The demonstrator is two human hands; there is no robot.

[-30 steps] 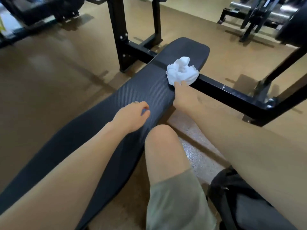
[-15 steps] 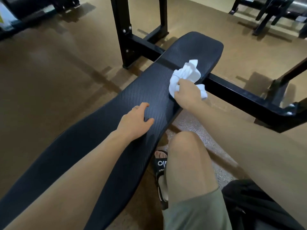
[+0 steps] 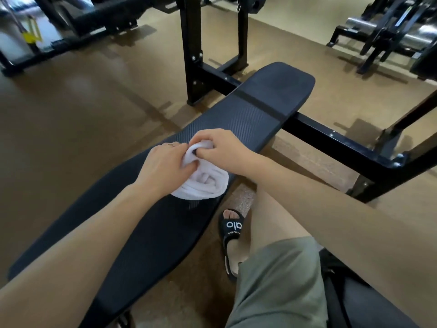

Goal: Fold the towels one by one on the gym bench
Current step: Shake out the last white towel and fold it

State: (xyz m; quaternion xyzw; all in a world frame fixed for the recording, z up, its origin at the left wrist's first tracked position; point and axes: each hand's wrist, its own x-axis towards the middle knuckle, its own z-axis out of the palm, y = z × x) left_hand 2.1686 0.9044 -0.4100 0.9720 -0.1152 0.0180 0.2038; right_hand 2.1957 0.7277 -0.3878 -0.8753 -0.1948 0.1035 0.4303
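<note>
Gripping the small white terry-cloth towel (image 3: 201, 183) with both hands, we have it bunched on the long black textured padded worktop (image 3: 146, 233), roughly at the pad's middle and close to its near edge. Our left hand (image 3: 163, 169) is closed on the towel's upper left fold, fingers curled in, and our right hand (image 3: 222, 147) pinches the same crumpled top just beside it, thumb and fingers tight on cloth. Below the hands, the rest of the towel lies in loose rolls on the worktop.

We judge this cloth light, soft and floppy, not slippery and not fragile; it will sag wherever it is unsupported. Best hold, we think, is at two corners or along one hem, so it hangs open, but the corners are buried in the bundle and we cannot pick them out yet.

Counting: one towel in view, one worktop, two hands. Beyond the far end of the worktop stands its black steel frame (image 3: 331, 140). Beside the worktop's near edge sits one black slide sandal (image 3: 230, 233) on the brown floor (image 3: 71, 114).
</note>
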